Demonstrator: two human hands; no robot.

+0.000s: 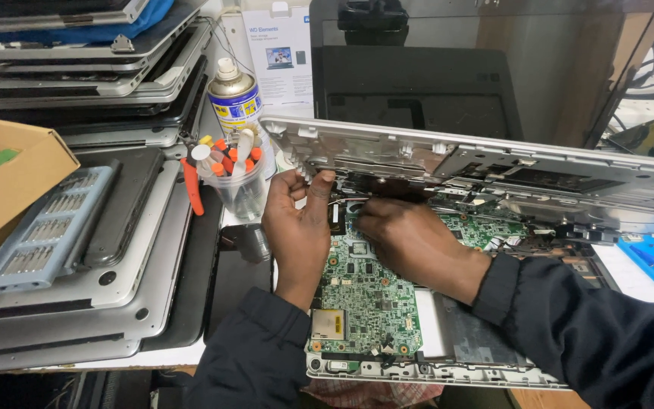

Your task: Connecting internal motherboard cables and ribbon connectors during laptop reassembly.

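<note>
An opened laptop base (448, 356) lies near the centre of the bench, its silver top cover (493, 163) tilted up behind the green circuit board (369, 291). The cover looks light, stiff and thin, best held by its edges; the board seems fragile. The left hand (297, 227) pinches the cover's left corner, fingers curled. The right hand (410, 238) reaches under it, fingertips hidden, so their state is unclear. Stacked laptops (92, 83) crowd the left; a spray can (234, 98) and a cup of tools (238, 182) stand close by.
</note>
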